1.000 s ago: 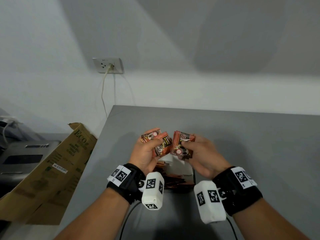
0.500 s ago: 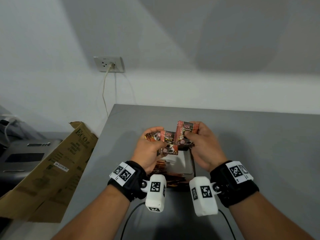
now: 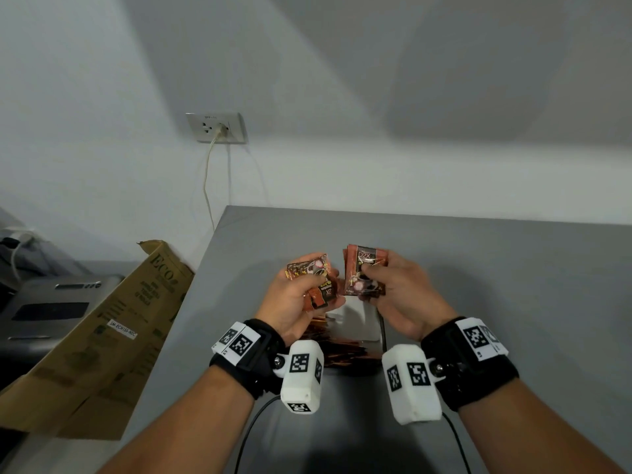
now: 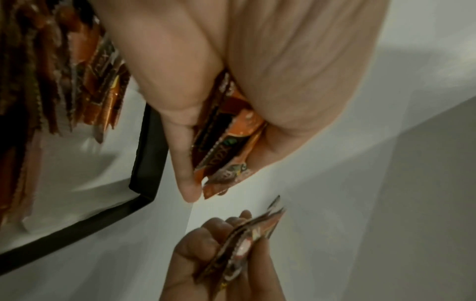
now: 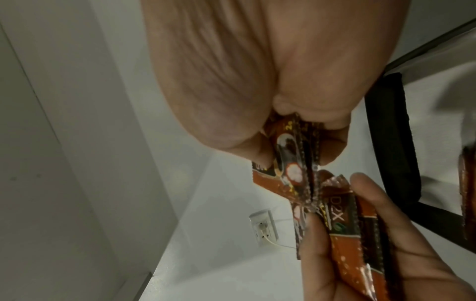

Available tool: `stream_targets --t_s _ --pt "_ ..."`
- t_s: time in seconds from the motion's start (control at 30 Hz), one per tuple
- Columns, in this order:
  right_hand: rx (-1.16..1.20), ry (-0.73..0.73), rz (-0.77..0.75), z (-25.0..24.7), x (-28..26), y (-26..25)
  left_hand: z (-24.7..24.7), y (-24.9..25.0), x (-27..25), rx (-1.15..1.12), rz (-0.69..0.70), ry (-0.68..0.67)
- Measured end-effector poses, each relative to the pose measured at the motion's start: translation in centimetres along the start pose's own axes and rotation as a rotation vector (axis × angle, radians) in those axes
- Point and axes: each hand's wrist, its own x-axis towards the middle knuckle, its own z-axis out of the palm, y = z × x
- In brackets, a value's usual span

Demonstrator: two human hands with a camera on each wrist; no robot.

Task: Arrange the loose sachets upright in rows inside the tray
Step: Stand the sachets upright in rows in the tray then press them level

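Sorting and squaring of sachets is the step judged to be in hand, done in the air above the tray (image 3: pixel 382 331), which stands on the grey counter (image 3: pixel 496 275) just in front of the wrists. A loose, skewed handful of sachets (image 3: pixel 313 280) is held by the left hand (image 3: pixel 294 299), fingers and thumb curled round it; in the left wrist view their edges are seen fanned out unevenly between thumb and palm. A neater stack of sachets (image 3: pixel 364 270) is pinched upright by the right hand (image 3: pixel 400 295), the thumb pressed on the printed face, the fingers behind. The two bundles are held close together, their edges seemingly almost touching in the right wrist view. Inside the tray, a row of sachets (image 4: pixel 77 81) is already stood on edge at the near end, while a bare pale floor is left at the far end.

The next move is judged to call for the handfuls to be evened into one flush stack, all faces turned one way, and then lowered edge-down against the standing row. Care would be needed so that the slippery packets are not let fan out or tip flat when released.
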Motion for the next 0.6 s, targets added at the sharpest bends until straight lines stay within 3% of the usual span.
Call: stream_targets --t_s 0.13,0.3,0.5,0.6 --pt "-0.132 -0.074 0.023 0.8 -0.5 1.0 0.4 -0.3 0.0 0.064 0.052 0.000" --pt "-0.202 -0.031 -0.011 0.7 -0.4 0.9 -0.1 -0.6 0.0 0.135 0.046 0.011" --pt "-0.284 -0.068 0.022 0.6 -0.5 1.0 -0.3 -1.1 -0.1 0.064 0.093 -0.008" --pt "-0.338 -0.060 -0.014 0.5 -0.8 0.7 -0.2 -0.9 -0.4 0.068 0.044 -0.005"
